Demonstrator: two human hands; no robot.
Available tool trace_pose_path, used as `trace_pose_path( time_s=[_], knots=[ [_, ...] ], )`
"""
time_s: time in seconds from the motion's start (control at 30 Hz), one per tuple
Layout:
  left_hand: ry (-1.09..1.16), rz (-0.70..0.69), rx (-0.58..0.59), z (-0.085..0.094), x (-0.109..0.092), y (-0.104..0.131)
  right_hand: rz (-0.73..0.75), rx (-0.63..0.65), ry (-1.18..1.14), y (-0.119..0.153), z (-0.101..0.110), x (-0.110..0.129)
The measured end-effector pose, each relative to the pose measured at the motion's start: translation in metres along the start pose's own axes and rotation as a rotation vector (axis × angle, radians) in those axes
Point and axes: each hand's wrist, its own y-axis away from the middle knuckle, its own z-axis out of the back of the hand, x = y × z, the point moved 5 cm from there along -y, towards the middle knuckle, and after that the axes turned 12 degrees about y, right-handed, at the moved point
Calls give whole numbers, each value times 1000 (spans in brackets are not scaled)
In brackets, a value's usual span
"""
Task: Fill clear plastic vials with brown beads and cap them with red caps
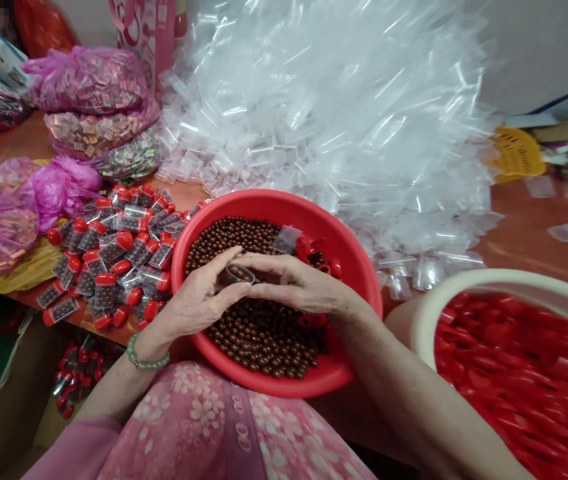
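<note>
A small clear plastic container [241, 273] with brown balls inside is held above the red basin, its oval mouth tilted toward me. My left hand [199, 293] has its thumb and fingers closed around the container. My right hand [299, 283] meets it from the right, its curved fingers and thumb closed against the container's side; the palm is hidden. Below, the red basin [364, 280] holds many glossy brown balls [264, 343]. Several red caps [311, 248] and another clear container [287, 239] lie on the balls in the basin.
Filled, red-capped containers [114, 253] are heaped at left; more lie in a cardboard box [34, 380] below. A large pile of clear containers [334, 120] rises behind. At right, a white tub [427, 327] holds red caps. Pink bags [91, 80] and a yellow basket [517, 153] stand farther back.
</note>
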Motion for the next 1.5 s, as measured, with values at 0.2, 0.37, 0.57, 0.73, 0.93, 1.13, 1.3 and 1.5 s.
trace_pose_path(
  time_s=[0.2,0.37,0.57,0.73,0.93,1.13,1.3,1.5],
  knots=[
    [208,38,-66,-6,6,-9,-36,-182,31,4,3,-7],
    [196,70,-142,-1,10,-11,14,-348,197,8,14,4],
    [216,66,-11,-7,14,-12,205,-238,335,4,16,26],
    [175,66,2,-6,12,-12,220,-195,342,1,14,22],
    [189,101,-16,-6,11,-15,136,-302,241,5,15,11],
    [239,118,-55,-1,8,-16,-20,-260,204,17,14,5],
    [182,56,-100,2,-12,-7,-174,-175,442,38,19,1],
    [82,-91,-16,-5,-37,4,-539,-442,762,65,64,-27]
  ],
)
